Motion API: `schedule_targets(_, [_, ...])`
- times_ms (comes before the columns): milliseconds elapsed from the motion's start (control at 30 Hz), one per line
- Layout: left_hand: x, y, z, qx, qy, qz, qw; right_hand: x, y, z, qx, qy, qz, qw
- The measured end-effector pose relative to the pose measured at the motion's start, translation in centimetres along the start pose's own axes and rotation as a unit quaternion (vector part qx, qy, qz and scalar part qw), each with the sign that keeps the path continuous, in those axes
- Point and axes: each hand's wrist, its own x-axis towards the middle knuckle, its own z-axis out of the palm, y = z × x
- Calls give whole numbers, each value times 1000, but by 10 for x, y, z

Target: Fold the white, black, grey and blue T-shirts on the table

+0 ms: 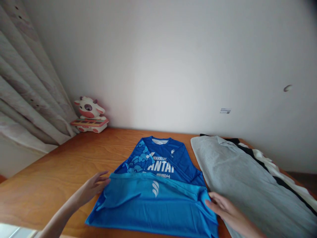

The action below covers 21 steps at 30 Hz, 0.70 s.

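A blue T-shirt [138, 201] lies front side up on the wooden surface, its collar toward the wall. Its lower part is folded up over the chest, showing the lighter blue inner side and partly covering the white lettering. At the left end of the fold, my left hand [97, 185] is open, fingers stretched toward the cloth. My right hand [223, 206] rests against the shirt's right edge, where the fabric bunches; its thumb and forefinger are apart. Whether the left fingertips touch the cloth is hard to see.
A grey garment [223, 168] lies to the right, beside black and white clothing [266, 162]. A cow-shaped toy keyboard [90, 115] stands at the back left next to the curtain [29, 82]. The wall [160, 72] bounds the wooden surface [49, 175] at the back.
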Motion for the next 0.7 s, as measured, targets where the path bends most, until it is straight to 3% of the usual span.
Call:
schedule_targets(100, [-13, -17, 0, 83, 2, 19, 996, -3, 2, 6, -37, -49, 21, 998])
schedule_targets(267, [-40, -30, 4, 224, 9, 85, 971, -7, 16, 8, -88, 15, 76, 993])
schedule_targets(433, [-50, -37, 10, 315, 86, 108, 939, -15, 13, 7, -129, -63, 14, 989])
schedule_targets(700, [-67, -14, 11, 301, -17, 220, 928, -26, -4, 7, -30, -59, 54, 996])
